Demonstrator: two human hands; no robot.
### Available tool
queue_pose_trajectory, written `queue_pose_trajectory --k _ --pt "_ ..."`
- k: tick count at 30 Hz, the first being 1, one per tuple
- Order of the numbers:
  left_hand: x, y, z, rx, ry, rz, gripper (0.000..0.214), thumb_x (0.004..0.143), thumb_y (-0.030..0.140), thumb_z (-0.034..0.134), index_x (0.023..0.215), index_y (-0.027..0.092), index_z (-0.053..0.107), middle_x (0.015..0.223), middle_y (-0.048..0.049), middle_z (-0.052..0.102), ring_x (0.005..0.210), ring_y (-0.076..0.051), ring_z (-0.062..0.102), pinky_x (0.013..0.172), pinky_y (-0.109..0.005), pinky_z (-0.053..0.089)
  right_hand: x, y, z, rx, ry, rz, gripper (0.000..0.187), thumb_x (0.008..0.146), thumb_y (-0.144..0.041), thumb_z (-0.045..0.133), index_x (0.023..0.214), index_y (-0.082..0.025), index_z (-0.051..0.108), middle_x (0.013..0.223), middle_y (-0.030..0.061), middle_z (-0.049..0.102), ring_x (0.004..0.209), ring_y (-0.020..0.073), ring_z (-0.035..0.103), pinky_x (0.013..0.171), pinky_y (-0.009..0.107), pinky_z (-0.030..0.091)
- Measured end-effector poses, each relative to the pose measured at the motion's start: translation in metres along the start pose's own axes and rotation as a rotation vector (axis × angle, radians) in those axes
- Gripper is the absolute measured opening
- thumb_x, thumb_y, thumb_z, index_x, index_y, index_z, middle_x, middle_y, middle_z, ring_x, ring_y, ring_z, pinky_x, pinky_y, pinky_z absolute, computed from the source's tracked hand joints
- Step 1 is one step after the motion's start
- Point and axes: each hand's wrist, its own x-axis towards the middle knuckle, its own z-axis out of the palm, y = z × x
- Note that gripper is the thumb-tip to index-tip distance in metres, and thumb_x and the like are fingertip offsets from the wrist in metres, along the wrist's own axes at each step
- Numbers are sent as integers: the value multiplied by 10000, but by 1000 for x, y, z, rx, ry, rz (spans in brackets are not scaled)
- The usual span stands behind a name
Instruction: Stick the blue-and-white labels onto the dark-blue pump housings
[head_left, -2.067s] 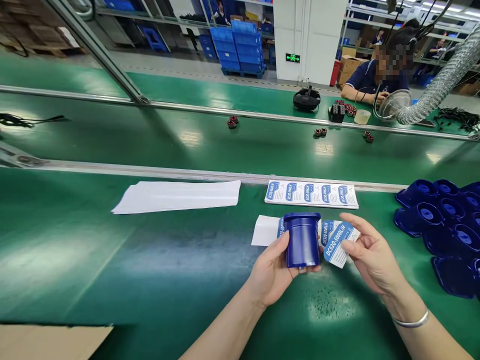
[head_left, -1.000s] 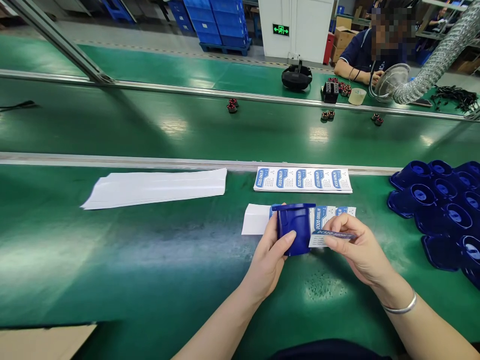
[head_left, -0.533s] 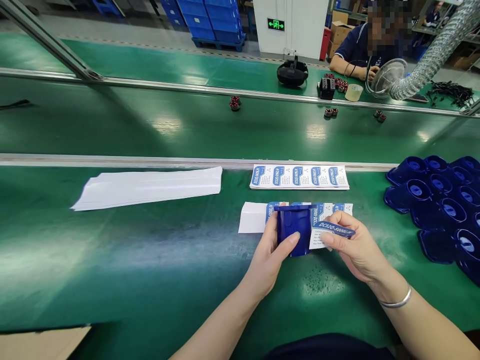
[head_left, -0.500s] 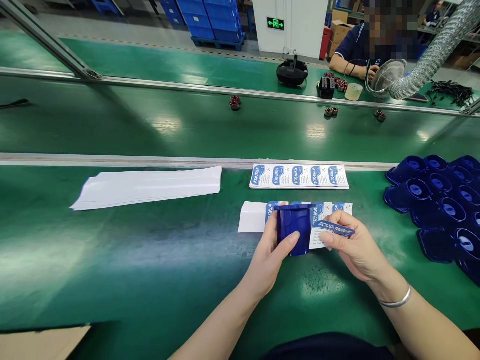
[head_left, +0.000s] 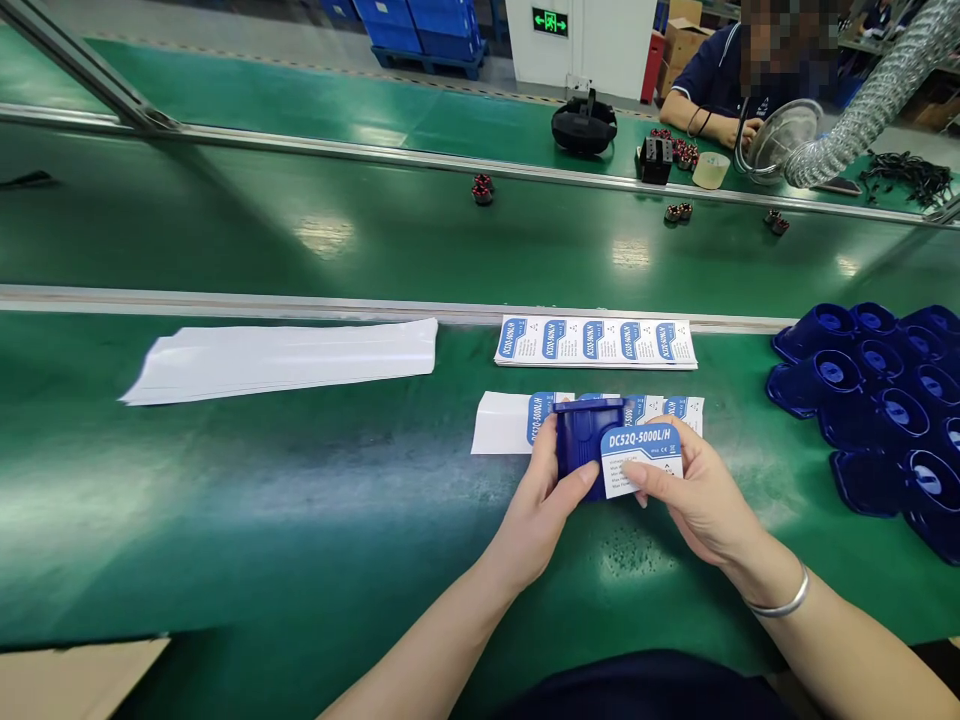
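Note:
My left hand (head_left: 546, 505) grips a dark blue plastic housing (head_left: 576, 440), thumb across its near face. Between thumb and fingers, my right hand (head_left: 694, 490) pinches a blue-and-white label (head_left: 641, 462) printed "DC52Q-5000L/H". The label overlaps the housing's right side; whether any of it is stuck down I cannot tell. Just behind both hands lies a label strip (head_left: 499, 422), its left end blank white and its middle hidden by the housing. Farther back is a stack of label sheets (head_left: 596, 342).
Blank white backing sheets (head_left: 289, 362) lie to the left. Several dark blue housings (head_left: 874, 400) stand grouped at the right. Beyond a metal rail, a co-worker (head_left: 712, 85) sits near a ducted hose (head_left: 855, 150). Small red-and-dark parts (head_left: 483, 190) are on the green belt.
My right hand has turned the label flatter and moved it left over the housing, so its full print shows. The small parts on the belt have shifted right.

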Motion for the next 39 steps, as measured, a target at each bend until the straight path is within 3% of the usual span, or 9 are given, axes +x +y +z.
queue_pose_trajectory --k 6,22,33,39 --pt "-1 -2 3 87 -12 15 799 851 348 758 1558 280 392 1531 -92 521 1482 -348 371 1230 -475 297 0 4 2 4 47 -31 330 765 -306 890 953 -220 632 791 -35 623 666 107 516 569 208 451" --pt "-3 7 12 220 -79 10 854 900 442 671 1609 272 226 1631 -70 382 1510 -316 315 1232 -425 301 1 6 1 4 38 -31 300 784 -280 876 937 -212 627 785 -40 611 663 92 510 570 200 439" --pt "-6 9 14 229 -26 -21 841 877 449 682 1590 259 280 1633 -84 373 1512 -344 304 1231 -470 301 2 6 2 17 53 -30 302 780 -266 875 954 -216 633 783 -47 629 649 83 521 572 194 442" --pt "-3 3 10 201 -29 7 858 864 455 705 1595 296 285 1592 -78 441 1477 -345 372 1195 -459 362 2 7 1 15 43 -31 292 790 -264 868 938 -210 622 771 -50 618 636 77 512 575 195 438"
